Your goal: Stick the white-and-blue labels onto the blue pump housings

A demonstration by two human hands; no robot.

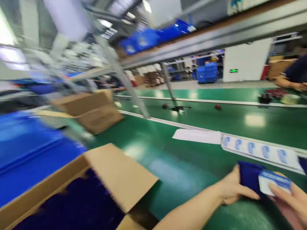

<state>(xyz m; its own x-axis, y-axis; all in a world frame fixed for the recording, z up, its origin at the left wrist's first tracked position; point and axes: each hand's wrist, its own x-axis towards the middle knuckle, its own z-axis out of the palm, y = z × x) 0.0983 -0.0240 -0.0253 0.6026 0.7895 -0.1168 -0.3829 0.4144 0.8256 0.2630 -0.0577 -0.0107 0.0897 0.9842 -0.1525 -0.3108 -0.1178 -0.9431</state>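
Observation:
At the lower right, a small dark blue packet, apparently soft, [250, 176] is gripped at its left side by my left hand [232, 188], thumb on the near face and fingers behind. My right hand [294, 199] holds a white-and-blue label [273, 182] against the packet's right part, thumb pressed on the label. The packet's right end is hidden by that hand. Just beyond lies a white strip of blue-printed labels [257, 151], beside a blank white sheet [198, 135]. Both hands are over the green work surface [168, 166].
An open cardboard box [122, 172] with dark blue contents stands at lower left, beside blue bins [31, 143]. Another carton [93, 111] sits farther back. A metal post [122, 76] and an overhead shelf [203, 35] frame the bench. Across it, a person's arm [287, 82] shows.

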